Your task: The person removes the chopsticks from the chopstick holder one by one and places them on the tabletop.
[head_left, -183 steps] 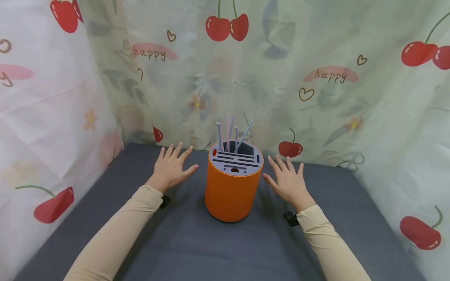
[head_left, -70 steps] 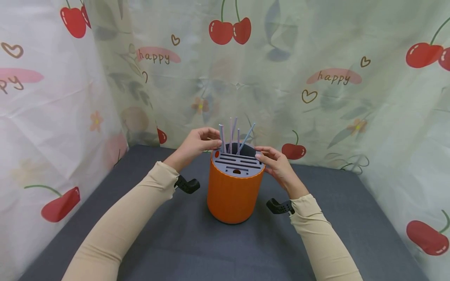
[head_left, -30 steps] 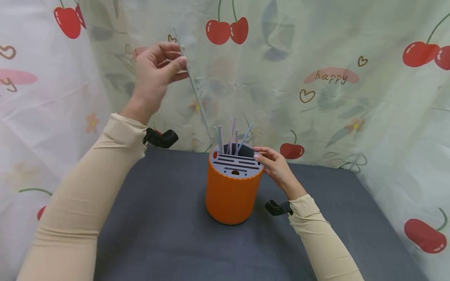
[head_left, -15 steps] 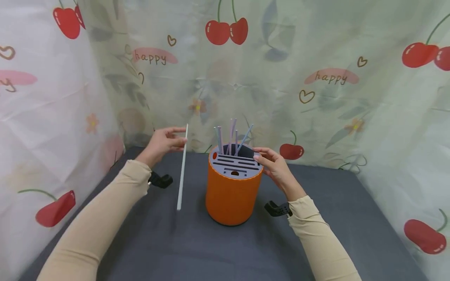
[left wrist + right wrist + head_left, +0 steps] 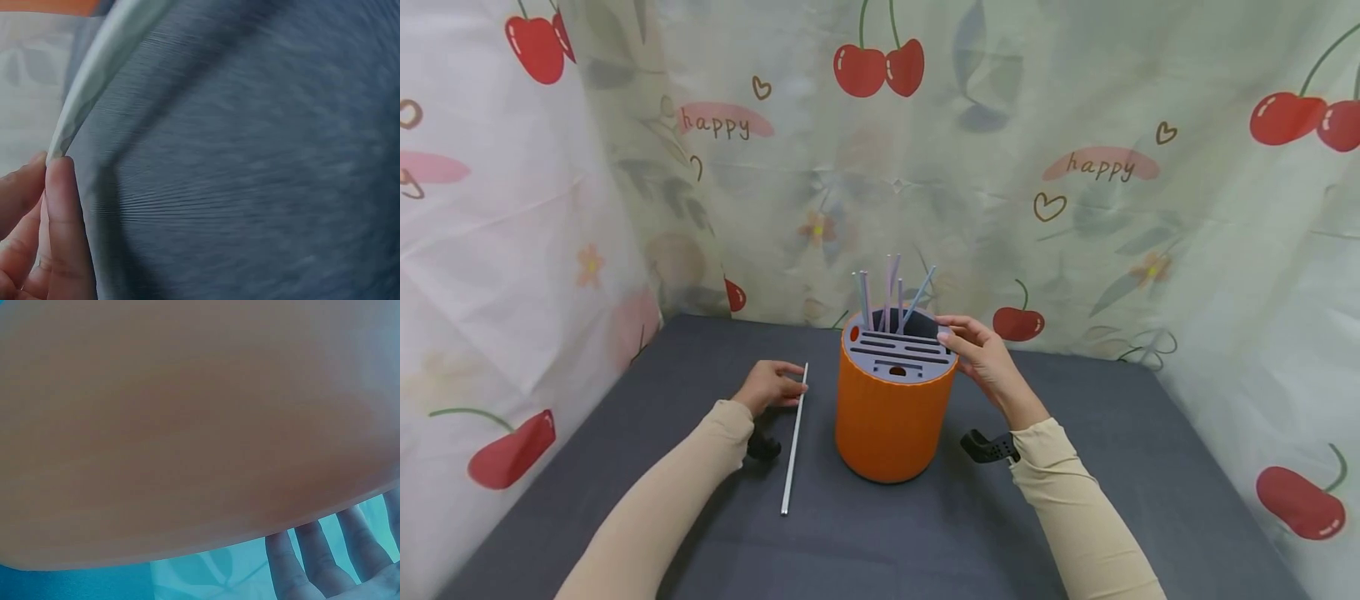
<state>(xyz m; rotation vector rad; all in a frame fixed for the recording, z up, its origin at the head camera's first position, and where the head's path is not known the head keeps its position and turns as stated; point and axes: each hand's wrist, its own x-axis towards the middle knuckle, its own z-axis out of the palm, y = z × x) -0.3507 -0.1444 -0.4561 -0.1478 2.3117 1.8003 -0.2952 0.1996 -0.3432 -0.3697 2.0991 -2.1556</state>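
Observation:
My left hand (image 5: 767,386) pinches a long, thin, pale stick (image 5: 794,450), probably a chopstick, close to its far end. The stick lies low over the dark cloth, left of the orange knife block (image 5: 891,425). In the left wrist view, thumb and fingertips meet on the stick (image 5: 100,62). My right hand (image 5: 988,362) grips the block's right rim, thumb on the grey slotted top and fingers round the far side. The right wrist view shows the block's orange wall (image 5: 187,444), with fingers (image 5: 319,556) along its edge. Several pastel sticks (image 5: 887,292) stand in the block's back opening.
A dark grey cloth (image 5: 880,550) covers the table. A pale curtain (image 5: 805,167) printed with cherries hangs behind and at both sides. Black wrist cameras (image 5: 988,447) sit under the sleeves.
My left hand drew the pale stick up out of the block, carried it left and lowered it towards the cloth. My right hand reached the rim earlier and has stayed there.

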